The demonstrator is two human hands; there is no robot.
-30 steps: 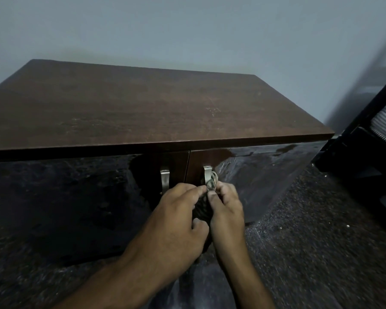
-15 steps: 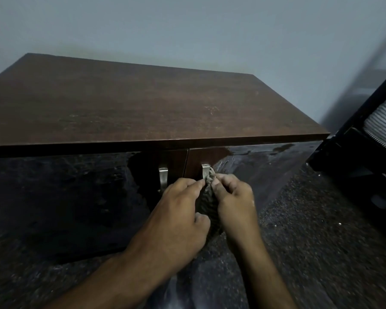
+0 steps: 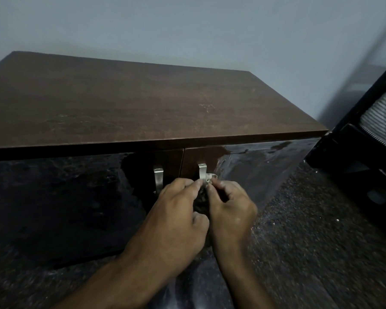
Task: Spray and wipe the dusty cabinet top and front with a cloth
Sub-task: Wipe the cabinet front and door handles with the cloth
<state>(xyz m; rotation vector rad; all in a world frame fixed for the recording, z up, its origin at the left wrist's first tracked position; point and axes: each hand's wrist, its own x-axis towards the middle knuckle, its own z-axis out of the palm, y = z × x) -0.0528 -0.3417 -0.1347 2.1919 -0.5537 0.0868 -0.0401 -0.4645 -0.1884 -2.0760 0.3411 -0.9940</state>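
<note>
Together, left hand (image 3: 174, 219) and right hand (image 3: 231, 210) fingers pinching cloth (image 3: 208, 178) at cabinet (image 3: 143, 103) handle (image 3: 202, 172)

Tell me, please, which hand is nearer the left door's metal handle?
Left. The left hand sits just beside the left handle; the right hand is farther right, beyond the right handle.

Dark wooden cabinet (image 3: 143, 103) on speckled floor (image 3: 310, 230)
</note>
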